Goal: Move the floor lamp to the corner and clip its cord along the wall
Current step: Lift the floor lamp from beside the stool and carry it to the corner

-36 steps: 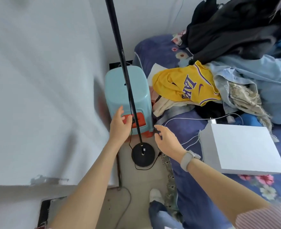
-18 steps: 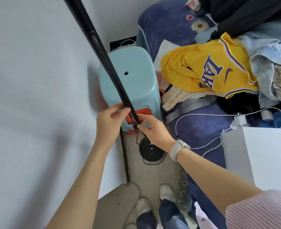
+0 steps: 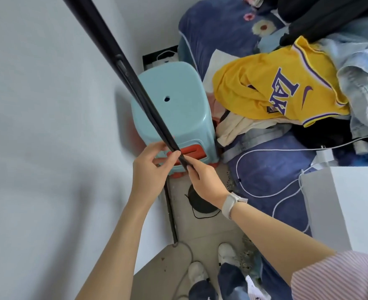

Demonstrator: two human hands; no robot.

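Both hands, left [image 3: 151,169] and right [image 3: 204,180], gripped the lamp pole [image 3: 135,83] low by the stool [image 3: 178,109]; top-heavy pole could tip or snag its cord [image 3: 202,216].

There is just one view, from the camera on my head, tilted steeply down and a little forward. It sits close above my forearms, with my shoes [image 3: 209,265] at the six o'clock edge. The wide lens bends the white wall [image 3: 44,137] across nine o'clock and the bed [image 3: 272,176] across three o'clock. The lamp pole [image 3: 122,68] slants in from eleven o'clock, very near the lens, down to my left hand [image 3: 151,167] and right hand [image 3: 207,182] at centre.
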